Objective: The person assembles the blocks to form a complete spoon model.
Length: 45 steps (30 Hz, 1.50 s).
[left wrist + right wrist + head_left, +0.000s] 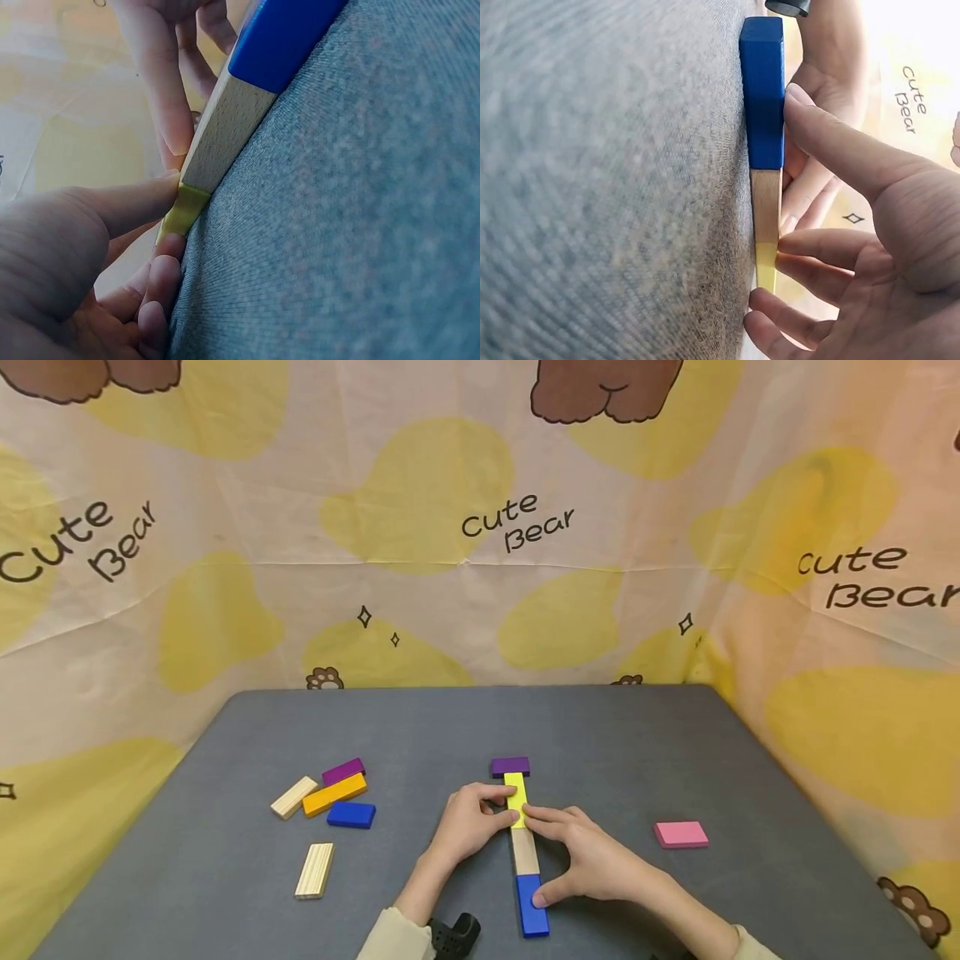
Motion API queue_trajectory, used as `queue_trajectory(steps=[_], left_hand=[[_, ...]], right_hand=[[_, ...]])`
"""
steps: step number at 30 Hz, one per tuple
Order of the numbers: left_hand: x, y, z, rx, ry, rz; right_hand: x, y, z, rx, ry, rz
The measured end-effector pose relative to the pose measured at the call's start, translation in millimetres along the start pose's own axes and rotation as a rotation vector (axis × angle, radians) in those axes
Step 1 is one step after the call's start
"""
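A row of flat blocks runs away from me in the head view: a blue block (533, 920) nearest, a bare wooden block (525, 852), a yellow block (515, 780), and a purple block (510, 767) set crosswise at the far end. My left hand (467, 821) pinches the yellow block from the left, thumb and fingers also visible in the left wrist view. From the right, my right hand (596, 857) spreads along the row. Its thumb touches the blue block (765, 97) while its fingers touch the yellow block (766, 264) near the wooden one.
Left of the row lie an orange block (335, 794), a purple block (342, 771), a blue block (352, 815) and two wooden blocks (294, 797). A pink block (681, 835) lies to the right. Patterned cloth (420, 527) hangs behind the grey table (600, 735).
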State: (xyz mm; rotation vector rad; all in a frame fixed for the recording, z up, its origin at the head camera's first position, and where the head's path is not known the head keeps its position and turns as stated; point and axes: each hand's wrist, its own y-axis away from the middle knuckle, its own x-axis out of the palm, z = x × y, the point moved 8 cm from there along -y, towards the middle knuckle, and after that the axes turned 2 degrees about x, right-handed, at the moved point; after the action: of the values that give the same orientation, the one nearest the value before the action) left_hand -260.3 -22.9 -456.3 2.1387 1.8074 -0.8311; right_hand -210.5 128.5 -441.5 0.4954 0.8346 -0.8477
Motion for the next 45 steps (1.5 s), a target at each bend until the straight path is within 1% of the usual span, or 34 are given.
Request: queue_trajectory(steps=[5, 17, 24, 32, 37, 45], left_hand=[[0.1, -0.1, 1.0, -0.002, 0.0, 0.004], [0.5, -2.7, 0.1, -0.001, -0.001, -0.003], [0.7, -3.1, 0.5, 0.0, 0.002, 0.001], [1.0, -1.1, 1.8, 0.004, -0.006, -0.004], [0.1, -1.1, 2.9, -0.003, -0.012, -0.007], [-0.2, -1.2, 2.2, -0.001, -0.006, -0.005]], right_hand=[[2.0, -0.1, -0.4, 0.005, 0.005, 0.005], [-0.5, -0.4, -1.3, 0.02, 0.005, 0.002], [-0.8, -0.6, 0.0, 0.011, 0.018, 0.0], [1.3, -1.4, 0.3, 0.007, 0.005, -0.006], [2.1, -2.6, 4.0, -0.017, -0.009, -0.009], [1.9, -2.1, 5.8, -0.022, -0.004, -0.008]])
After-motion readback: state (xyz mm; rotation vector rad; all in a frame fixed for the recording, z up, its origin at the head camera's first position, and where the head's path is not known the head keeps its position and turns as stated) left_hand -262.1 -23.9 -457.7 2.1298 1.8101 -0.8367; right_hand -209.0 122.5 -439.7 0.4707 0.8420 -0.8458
